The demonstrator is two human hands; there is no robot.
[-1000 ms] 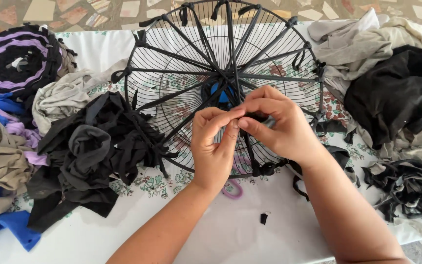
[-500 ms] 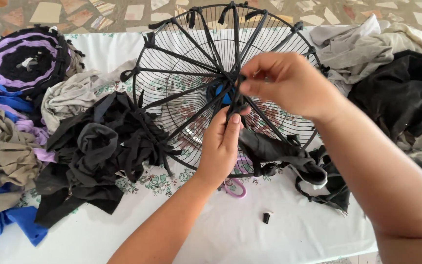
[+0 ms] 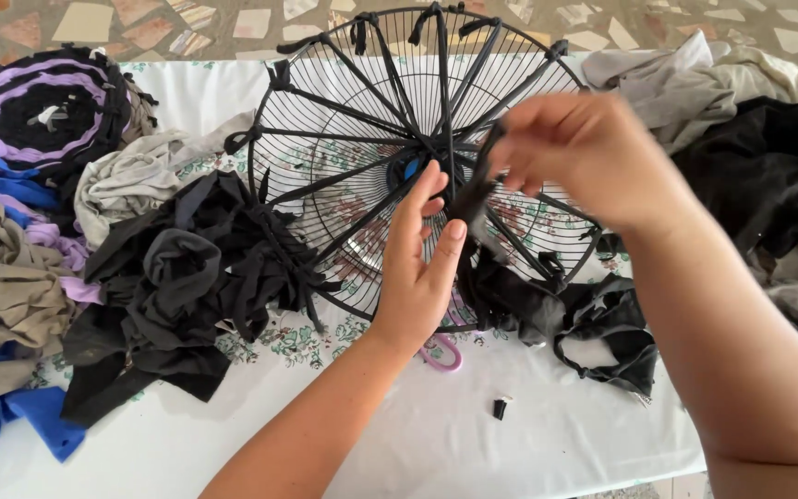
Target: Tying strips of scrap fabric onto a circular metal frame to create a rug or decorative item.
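Note:
A round black wire fan guard lies on the white table, with black fabric strips tied from its blue centre out to the rim. My left hand rests flat on the guard's near side, fingers apart and pointing at the centre. My right hand is raised above the guard's right half and pinches a black fabric strip that hangs down to a black fabric heap at the guard's near right edge.
A pile of black fabric scraps lies left of the guard, with grey, beige and blue cloth further left. A coiled purple-and-black rug sits far left. Grey and black clothes fill the right. Pink scissor handles and a small black clip lie near.
My right hand has lifted up and to the right, pulling the black strip taut. My left hand has let go and opened flat on the guard. The view shifted slightly.

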